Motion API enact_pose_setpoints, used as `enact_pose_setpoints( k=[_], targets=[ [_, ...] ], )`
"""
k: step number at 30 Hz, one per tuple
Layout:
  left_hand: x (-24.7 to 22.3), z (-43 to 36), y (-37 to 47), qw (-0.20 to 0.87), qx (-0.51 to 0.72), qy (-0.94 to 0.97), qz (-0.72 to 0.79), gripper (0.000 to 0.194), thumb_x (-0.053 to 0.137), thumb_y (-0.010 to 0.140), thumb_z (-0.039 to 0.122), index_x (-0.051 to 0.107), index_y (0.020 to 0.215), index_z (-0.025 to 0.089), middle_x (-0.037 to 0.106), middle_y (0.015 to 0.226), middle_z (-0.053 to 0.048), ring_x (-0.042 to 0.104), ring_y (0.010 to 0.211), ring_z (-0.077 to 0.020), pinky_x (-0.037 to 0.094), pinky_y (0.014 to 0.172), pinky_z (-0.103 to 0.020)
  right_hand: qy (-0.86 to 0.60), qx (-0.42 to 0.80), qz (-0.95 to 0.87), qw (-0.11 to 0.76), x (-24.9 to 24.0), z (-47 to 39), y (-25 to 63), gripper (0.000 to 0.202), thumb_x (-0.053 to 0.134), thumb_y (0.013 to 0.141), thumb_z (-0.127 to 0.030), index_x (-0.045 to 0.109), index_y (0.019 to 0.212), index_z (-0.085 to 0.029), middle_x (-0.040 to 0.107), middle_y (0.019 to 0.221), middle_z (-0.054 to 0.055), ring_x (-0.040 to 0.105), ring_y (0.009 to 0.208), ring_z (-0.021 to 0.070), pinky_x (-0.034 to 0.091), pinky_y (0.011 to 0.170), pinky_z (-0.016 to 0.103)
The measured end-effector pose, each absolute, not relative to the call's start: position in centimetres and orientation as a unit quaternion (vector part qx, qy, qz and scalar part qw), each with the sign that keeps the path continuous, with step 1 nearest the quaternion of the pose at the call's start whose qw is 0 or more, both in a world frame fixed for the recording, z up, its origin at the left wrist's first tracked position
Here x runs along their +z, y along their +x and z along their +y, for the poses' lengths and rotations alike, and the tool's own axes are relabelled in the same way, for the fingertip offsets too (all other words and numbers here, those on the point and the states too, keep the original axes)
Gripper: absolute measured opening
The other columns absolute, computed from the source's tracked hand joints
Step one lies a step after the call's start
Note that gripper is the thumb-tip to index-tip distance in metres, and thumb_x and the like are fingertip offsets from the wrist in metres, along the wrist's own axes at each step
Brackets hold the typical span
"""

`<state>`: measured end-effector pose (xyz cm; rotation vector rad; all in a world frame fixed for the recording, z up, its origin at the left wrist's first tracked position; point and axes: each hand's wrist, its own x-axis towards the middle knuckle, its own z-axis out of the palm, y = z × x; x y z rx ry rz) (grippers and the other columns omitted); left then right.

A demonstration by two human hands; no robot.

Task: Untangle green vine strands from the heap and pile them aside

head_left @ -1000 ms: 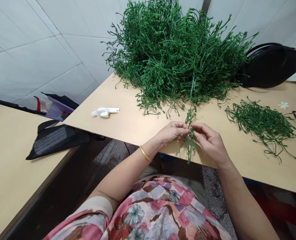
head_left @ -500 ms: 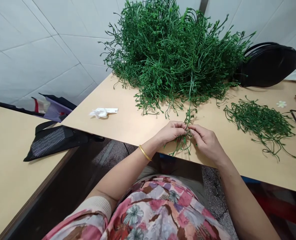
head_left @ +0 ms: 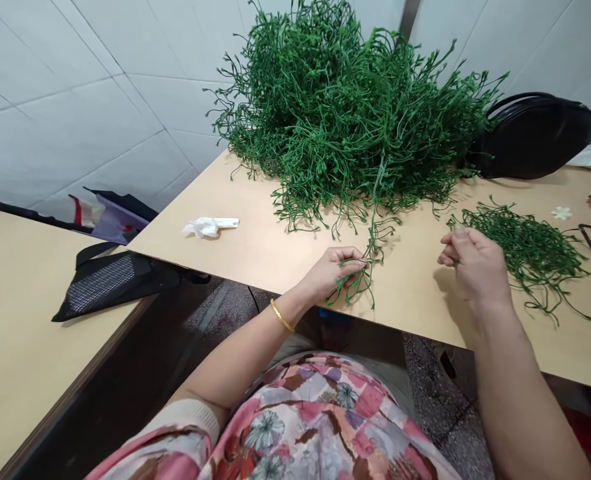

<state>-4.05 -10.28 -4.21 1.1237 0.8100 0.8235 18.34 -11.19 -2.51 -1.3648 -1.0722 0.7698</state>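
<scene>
My left hand (head_left: 336, 272) pinches the near end of a green artificial plant strand (head_left: 374, 233) at the table's front edge. Thin sprigs fan out below its fingers. Farther back, the strand runs into a big heap of the same greenery (head_left: 345, 127). My right hand (head_left: 475, 261) hovers over the left side of a small pile of loose green sprigs (head_left: 535, 247). Its fingers are curled closed, and what they may hold is hidden.
White crumpled tissue (head_left: 210, 227) lies on the table (head_left: 255, 260) at left. A black round bag (head_left: 538, 137) stands at the back right, near a small white flower (head_left: 561, 213). A black mesh pouch (head_left: 100, 283) rests on the other table at left.
My right hand has left the strand and moved right to the small pile of sprigs. My left hand stays on the strand, nearly in the same place.
</scene>
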Motion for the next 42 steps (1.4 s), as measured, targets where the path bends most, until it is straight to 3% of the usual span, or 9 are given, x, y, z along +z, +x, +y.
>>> enact_pose_setpoints(
  k=[3, 6, 11, 13, 19, 24, 31, 37, 42],
  targets=[
    [-4.3, -10.5, -3.2, 0.638, 0.387, 0.554, 0.37, 0.02, 0.063, 0.069, 0.029, 0.054, 0.063, 0.012, 0.043, 0.055, 0.004, 0.035, 0.052, -0.0051, 0.026, 0.052, -0.02, -0.577, 0.383, -0.521, 0.499, -1.9, -12.2, 16.1, 0.035, 0.06, 0.075, -0.053, 0.059, 0.07, -0.018, 0.042, 0.049, -0.004, 0.039, 0.048, 0.0087, 0.033, 0.046, 0.023],
    [-4.2, -10.9, -2.3, 0.55, 0.397, 0.625, 0.387, 0.02, 0.055, 0.075, 0.027, 0.052, 0.061, 0.014, 0.041, 0.055, 0.004, 0.034, 0.055, -0.007, 0.028, 0.055, -0.021, -0.536, 0.483, -0.536, 0.438, -2.5, -12.9, 13.6, 0.041, 0.06, 0.073, -0.056, 0.061, 0.069, -0.016, 0.039, 0.049, -0.005, 0.034, 0.047, 0.0076, 0.029, 0.044, 0.023],
    [-3.9, -11.3, -1.8, 0.401, 0.387, 0.719, 0.414, 0.012, 0.052, 0.073, 0.017, 0.053, 0.06, 0.016, 0.046, 0.059, 0.002, 0.04, 0.061, -0.0097, 0.03, 0.059, -0.022, -0.509, 0.545, -0.518, 0.419, -3.3, -13.0, 13.0, 0.037, 0.073, 0.062, -0.049, 0.061, 0.069, -0.015, 0.043, 0.053, -0.006, 0.032, 0.047, 0.0054, 0.023, 0.044, 0.022],
    [-3.8, -11.2, -1.8, 0.43, 0.385, 0.707, 0.408, 0.01, 0.054, 0.071, 0.016, 0.052, 0.061, 0.016, 0.044, 0.057, 0.003, 0.039, 0.058, -0.0092, 0.03, 0.058, -0.022, -0.505, 0.565, -0.52, 0.395, -3.2, -12.9, 13.7, 0.035, 0.074, 0.062, -0.046, 0.059, 0.07, -0.015, 0.043, 0.052, -0.007, 0.032, 0.045, 0.0051, 0.021, 0.043, 0.022],
    [-3.4, -10.7, -2.1, 0.703, 0.325, 0.537, 0.335, 0.02, 0.066, 0.065, 0.029, 0.053, 0.065, 0.013, 0.046, 0.052, 0.004, 0.038, 0.047, -0.0052, 0.029, 0.049, -0.021, -0.471, 0.566, -0.605, 0.302, -3.1, -12.6, 16.2, 0.032, 0.067, 0.07, -0.046, 0.06, 0.069, -0.014, 0.04, 0.052, -0.006, 0.03, 0.046, 0.0055, 0.021, 0.045, 0.022],
    [-3.3, -11.1, -1.9, 0.787, 0.309, 0.421, 0.329, 0.019, 0.068, 0.061, 0.024, 0.051, 0.064, 0.014, 0.045, 0.047, 0.006, 0.038, 0.04, -0.0037, 0.026, 0.041, -0.018, -0.495, 0.425, -0.697, 0.297, -2.2, -11.8, 17.5, 0.039, 0.055, 0.078, -0.051, 0.057, 0.061, -0.016, 0.037, 0.05, -0.004, 0.031, 0.048, 0.0078, 0.023, 0.046, 0.023],
    [-2.8, -11.1, -1.5, 0.817, 0.331, 0.368, 0.296, 0.022, 0.069, 0.06, 0.022, 0.049, 0.067, 0.014, 0.045, 0.047, 0.006, 0.035, 0.035, -0.0024, 0.023, 0.037, -0.016, -0.526, 0.187, -0.765, 0.321, -0.6, -11.6, 16.8, 0.031, 0.048, 0.084, -0.038, 0.05, 0.06, -0.019, 0.038, 0.048, -0.004, 0.034, 0.047, 0.0089, 0.028, 0.05, 0.024],
    [-3.4, -10.7, -1.8, 0.804, 0.345, 0.371, 0.313, 0.023, 0.069, 0.059, 0.023, 0.048, 0.067, 0.014, 0.046, 0.047, 0.005, 0.035, 0.036, -0.002, 0.023, 0.038, -0.015, -0.5, 0.338, -0.705, 0.371, -2.3, -12.3, 16.2, 0.035, 0.046, 0.086, -0.045, 0.049, 0.064, -0.019, 0.049, 0.059, -0.001, 0.047, 0.058, 0.0112, 0.038, 0.058, 0.025],
    [-3.8, -10.4, -1.8, 0.788, 0.35, 0.391, 0.321, 0.024, 0.069, 0.061, 0.025, 0.048, 0.065, 0.014, 0.045, 0.048, 0.005, 0.036, 0.038, -0.0023, 0.025, 0.039, -0.016, -0.479, 0.543, -0.57, 0.387, -3.1, -12.6, 15.2, 0.034, 0.053, 0.081, -0.052, 0.049, 0.073, -0.019, 0.051, 0.063, -0.003, 0.036, 0.042, 0.0051, 0.029, 0.042, 0.021]
  ],
)
